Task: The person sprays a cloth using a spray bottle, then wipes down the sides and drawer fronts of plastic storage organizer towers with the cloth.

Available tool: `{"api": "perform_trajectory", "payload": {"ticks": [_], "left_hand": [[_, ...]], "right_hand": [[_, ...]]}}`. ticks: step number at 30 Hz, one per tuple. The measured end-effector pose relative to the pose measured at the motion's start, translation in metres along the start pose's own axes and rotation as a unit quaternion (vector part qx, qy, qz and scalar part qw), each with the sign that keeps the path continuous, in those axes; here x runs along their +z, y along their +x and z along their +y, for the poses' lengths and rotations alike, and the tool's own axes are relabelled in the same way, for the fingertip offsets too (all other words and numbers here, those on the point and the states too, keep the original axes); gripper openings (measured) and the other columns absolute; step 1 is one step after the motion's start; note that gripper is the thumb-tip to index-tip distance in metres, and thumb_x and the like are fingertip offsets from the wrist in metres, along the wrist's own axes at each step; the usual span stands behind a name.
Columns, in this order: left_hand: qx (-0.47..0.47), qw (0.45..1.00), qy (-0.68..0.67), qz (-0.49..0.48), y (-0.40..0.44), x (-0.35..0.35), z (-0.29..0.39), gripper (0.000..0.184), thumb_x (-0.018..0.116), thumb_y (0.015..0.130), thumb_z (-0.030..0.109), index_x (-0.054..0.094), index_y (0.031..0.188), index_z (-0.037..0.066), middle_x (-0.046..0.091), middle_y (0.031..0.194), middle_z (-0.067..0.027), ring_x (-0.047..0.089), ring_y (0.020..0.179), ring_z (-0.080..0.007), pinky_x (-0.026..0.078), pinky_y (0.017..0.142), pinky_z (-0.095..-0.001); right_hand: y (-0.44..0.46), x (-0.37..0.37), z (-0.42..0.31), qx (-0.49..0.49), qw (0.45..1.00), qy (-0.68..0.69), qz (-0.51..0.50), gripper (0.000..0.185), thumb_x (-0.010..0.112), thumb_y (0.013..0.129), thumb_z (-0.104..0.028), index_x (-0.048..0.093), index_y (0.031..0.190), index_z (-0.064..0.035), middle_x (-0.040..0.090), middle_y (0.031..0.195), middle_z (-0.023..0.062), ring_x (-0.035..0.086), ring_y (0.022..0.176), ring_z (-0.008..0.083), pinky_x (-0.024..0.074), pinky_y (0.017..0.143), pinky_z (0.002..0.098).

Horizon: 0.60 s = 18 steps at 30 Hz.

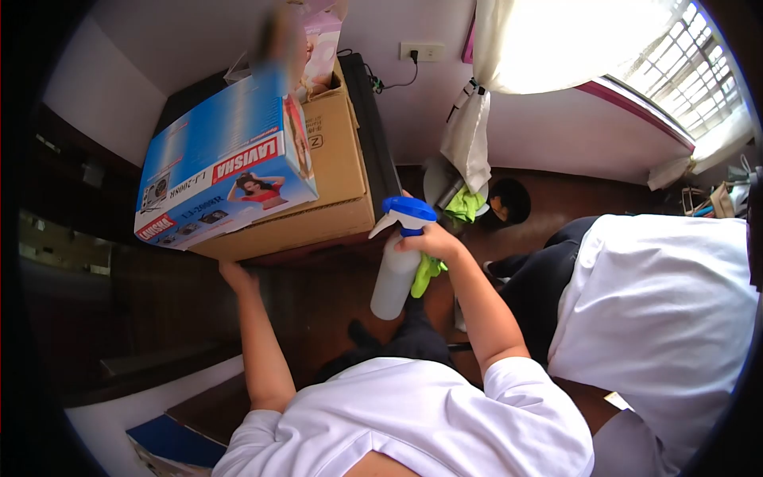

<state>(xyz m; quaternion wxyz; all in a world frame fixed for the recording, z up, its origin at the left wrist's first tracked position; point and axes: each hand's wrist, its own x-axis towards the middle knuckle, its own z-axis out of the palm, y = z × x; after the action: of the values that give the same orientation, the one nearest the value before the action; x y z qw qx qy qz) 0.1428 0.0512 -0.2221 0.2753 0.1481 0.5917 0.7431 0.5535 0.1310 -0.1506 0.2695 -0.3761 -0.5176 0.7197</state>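
Head camera view, looking down into a room where the wearer, in a white top (397,421), stands before a dark desk (367,111) set against the wall. To the right, another person in a white shirt (660,294) and dark trousers bends over, close by. A pale curtain (556,48) covers part of a bright, barred window at upper right and is tied back on its left. On the desk sits a large brown cardboard box (338,179), and on top of it a tilted blue LAVISHA box (226,171). A pink carton (322,40) stands behind them. The translucent spray bottle (393,274) with a blue trigger head is in front of the desk's right end, gripped around its neck by the right hand (431,241). The left hand (238,277) is at the cardboard box's near lower edge; whether it grips cannot be told. A lime-green cloth (427,278) hangs just beside the bottle, below the right hand. Another green cloth (465,205) lies near the wall. Above, a black plug (414,56) sits in a wall socket (430,52).
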Motion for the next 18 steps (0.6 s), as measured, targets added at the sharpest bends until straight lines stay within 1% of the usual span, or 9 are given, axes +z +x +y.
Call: {"api": "perform_trajectory", "payload": {"ticks": [1,5,7,9,10,12,13,16,18], "left_hand": [[-0.004,1.000,-0.002,-0.003,0.003,-0.003,-0.002,0.040,0.052,0.086,0.021,0.053,0.119,-0.002,0.057,0.114,-0.0099,0.053,0.107,-0.0203,0.039,0.092,-0.0344],[0.002,1.000,0.006,-0.007,0.017,-0.011,-0.008,0.039,0.051,0.088,0.024,0.054,0.117,-0.002,0.057,0.112,-0.0108,0.053,0.105,-0.0202,0.039,0.091,-0.0348],[0.005,1.000,0.005,0.008,0.018,-0.014,-0.009,0.037,0.051,0.088,0.022,0.056,0.114,-0.004,0.059,0.109,-0.0116,0.054,0.101,-0.0202,0.040,0.089,-0.0345],[-0.012,1.000,0.003,0.001,0.022,-0.014,-0.007,0.037,0.050,0.088,0.023,0.057,0.113,-0.003,0.059,0.108,-0.0113,0.055,0.099,-0.0208,0.041,0.088,-0.0348],[-0.019,1.000,0.001,-0.003,0.025,-0.012,-0.005,0.037,0.050,0.088,0.024,0.057,0.113,-0.003,0.059,0.107,-0.0111,0.055,0.098,-0.0211,0.042,0.088,-0.0349],[-0.014,0.999,0.003,-0.041,0.031,-0.010,0.001,0.037,0.050,0.087,0.026,0.057,0.112,-0.001,0.059,0.106,-0.0110,0.056,0.097,-0.0223,0.043,0.087,-0.0363],[-0.013,0.998,0.002,-0.061,0.033,-0.011,0.003,0.037,0.050,0.087,0.027,0.057,0.111,-0.001,0.059,0.105,-0.0109,0.056,0.097,-0.0229,0.044,0.087,-0.0370],[-0.053,0.996,0.000,-0.070,0.041,-0.016,0.010,0.038,0.050,0.087,0.030,0.057,0.111,0.001,0.059,0.103,-0.0108,0.056,0.098,-0.0241,0.045,0.088,-0.0392],[-0.047,0.998,0.004,-0.035,0.048,-0.013,0.013,0.039,0.051,0.086,0.030,0.056,0.111,0.001,0.059,0.102,-0.0109,0.057,0.096,-0.0250,0.045,0.087,-0.0404]], "right_hand": [[0.000,0.000,0.001,-0.005,1.000,-0.013,-0.004,0.098,0.073,0.061,-0.009,0.020,0.144,-0.0049,0.059,0.107,0.0081,0.055,0.101,0.0160,0.0371,0.097,0.0323],[-0.003,0.008,0.003,0.009,0.999,0.038,-0.005,0.087,0.074,0.059,-0.013,0.037,0.137,-0.0053,0.035,0.140,0.0144,0.039,0.125,0.0214,0.0263,0.106,0.0338],[-0.002,0.008,0.012,-0.013,1.000,-0.005,0.000,0.085,0.074,0.059,-0.014,0.039,0.136,-0.0058,0.033,0.142,0.0152,0.036,0.127,0.0221,0.0256,0.106,0.0337],[0.000,0.009,0.019,-0.017,0.999,-0.036,-0.009,0.086,0.073,0.059,-0.014,0.038,0.137,-0.0057,0.038,0.138,0.0151,0.039,0.125,0.0215,0.0258,0.106,0.0337],[0.001,0.011,0.022,-0.034,0.999,-0.006,-0.030,0.084,0.073,0.060,-0.015,0.038,0.136,-0.0051,0.042,0.134,0.0155,0.040,0.124,0.0214,0.0252,0.107,0.0339],[-0.003,0.018,0.020,-0.002,0.998,0.026,-0.051,0.082,0.073,0.061,-0.016,0.040,0.136,-0.0052,0.042,0.134,0.0161,0.040,0.124,0.0212,0.0252,0.107,0.0345],[-0.002,0.021,0.024,-0.008,0.998,0.011,-0.059,0.082,0.073,0.061,-0.017,0.041,0.135,-0.0060,0.041,0.135,0.0182,0.041,0.124,0.0222,0.0263,0.107,0.0350],[-0.001,0.034,0.036,-0.003,0.997,-0.036,-0.073,0.080,0.073,0.061,-0.021,0.043,0.134,-0.0079,0.035,0.139,0.0237,0.043,0.124,0.0261,0.0288,0.105,0.0349],[-0.001,0.039,0.034,-0.005,0.993,-0.073,-0.088,0.079,0.073,0.060,-0.023,0.044,0.132,-0.0082,0.027,0.142,0.0281,0.044,0.123,0.0301,0.0304,0.104,0.0335]]}}
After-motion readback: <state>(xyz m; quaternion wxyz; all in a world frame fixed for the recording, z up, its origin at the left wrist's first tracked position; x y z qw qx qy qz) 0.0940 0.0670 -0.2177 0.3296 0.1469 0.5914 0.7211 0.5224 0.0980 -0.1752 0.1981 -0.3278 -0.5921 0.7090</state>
